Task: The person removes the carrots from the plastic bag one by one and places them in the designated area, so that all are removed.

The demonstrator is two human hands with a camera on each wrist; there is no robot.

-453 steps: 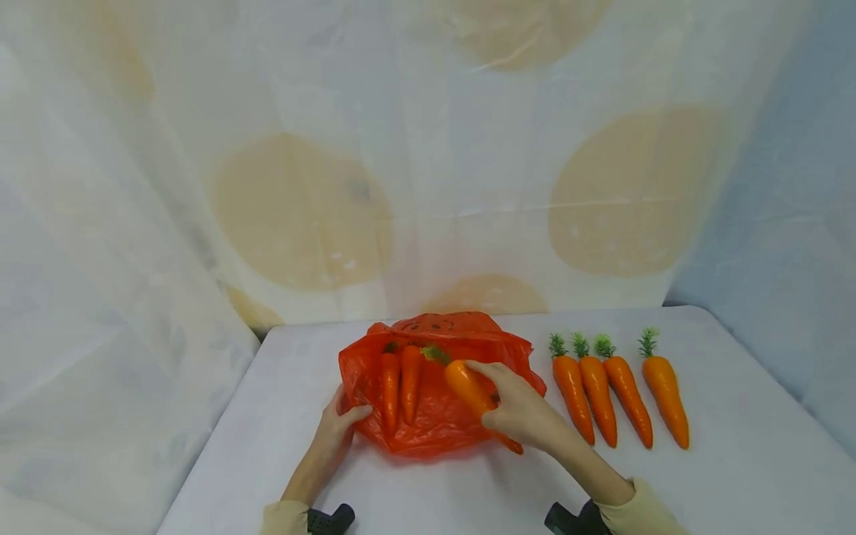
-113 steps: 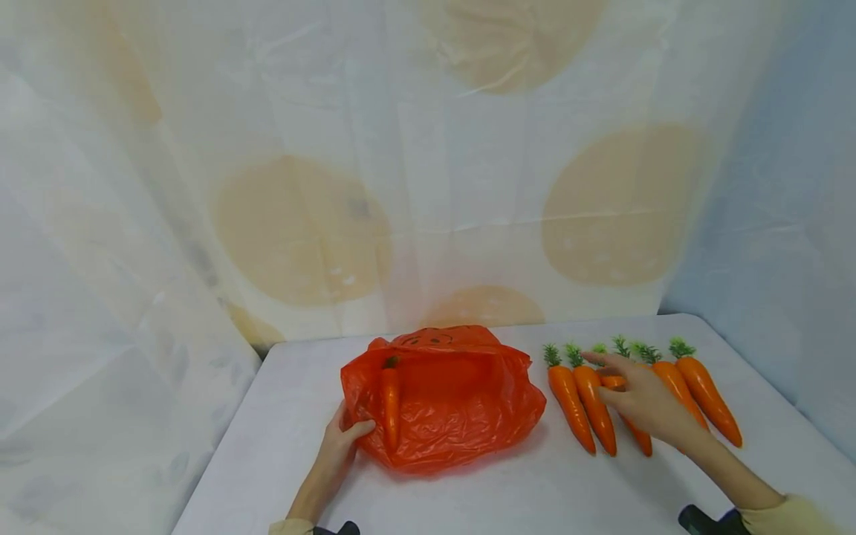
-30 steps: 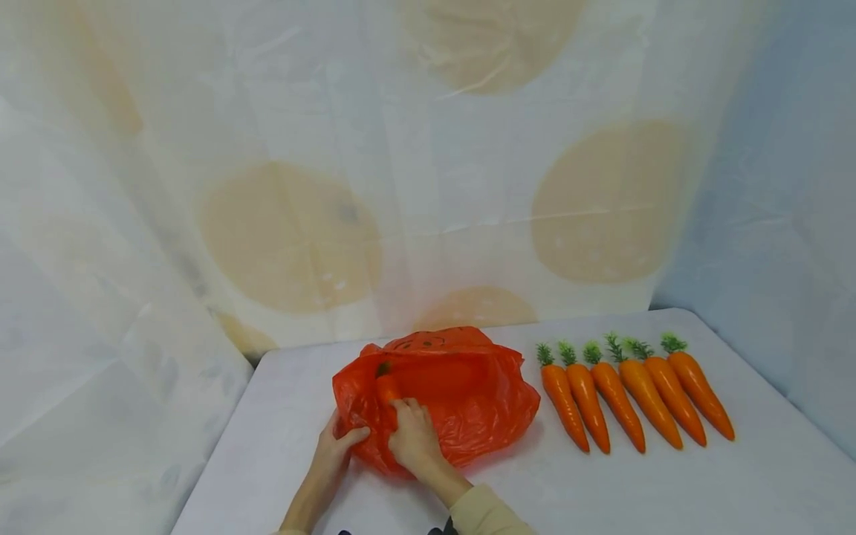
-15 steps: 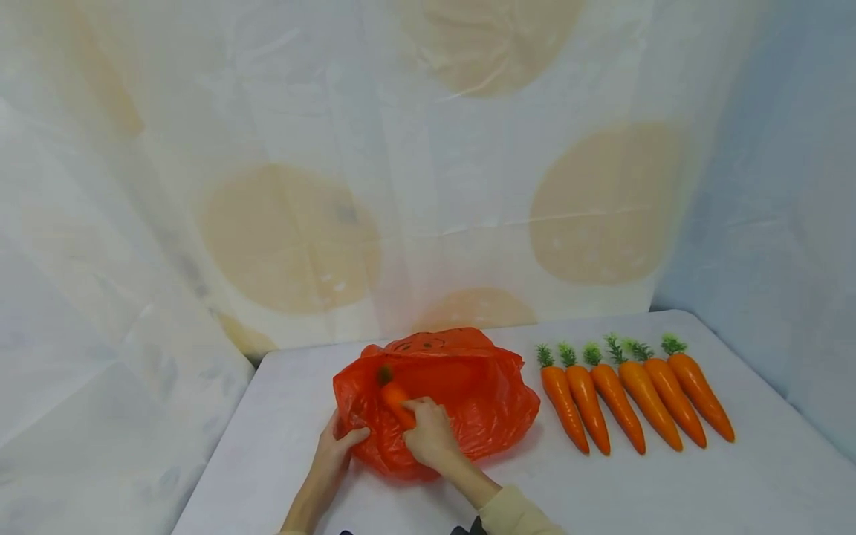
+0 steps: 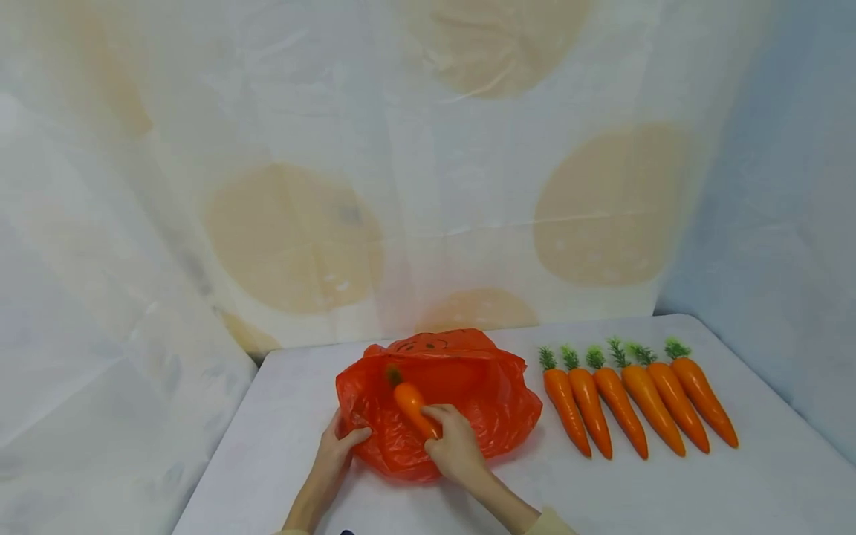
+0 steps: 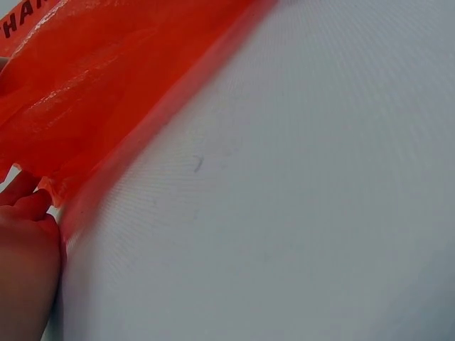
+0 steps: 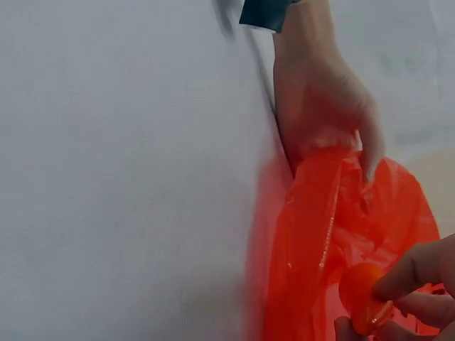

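Observation:
A red plastic bag (image 5: 498, 409) with a printed face lies on the table, its mouth facing up and toward me. My left hand (image 5: 332, 446) grips the bag's left edge, thumb over the front; in the left wrist view its fingers (image 6: 28, 206) are bunched in the plastic. With thumb and fingers my right hand (image 5: 458, 446) pinches a carrot (image 5: 409, 401) by its narrow lower half. The carrot tilts across the bag's mouth, green top up and to the left. In the right wrist view its orange body (image 7: 359, 288) sits between the fingertips.
Several orange carrots (image 5: 617, 405) with green tops lie side by side in a row right of the bag. The white table (image 5: 562, 494) ends at a back edge against a hanging cloth (image 5: 461, 178) with tan circles. Cloth also hangs at both sides.
Two more carrots now lie in the table row than 15 seconds ago. Since one second ago, my right hand has moved right, drawing the carrot out from the bag's left side. My left hand stays put.

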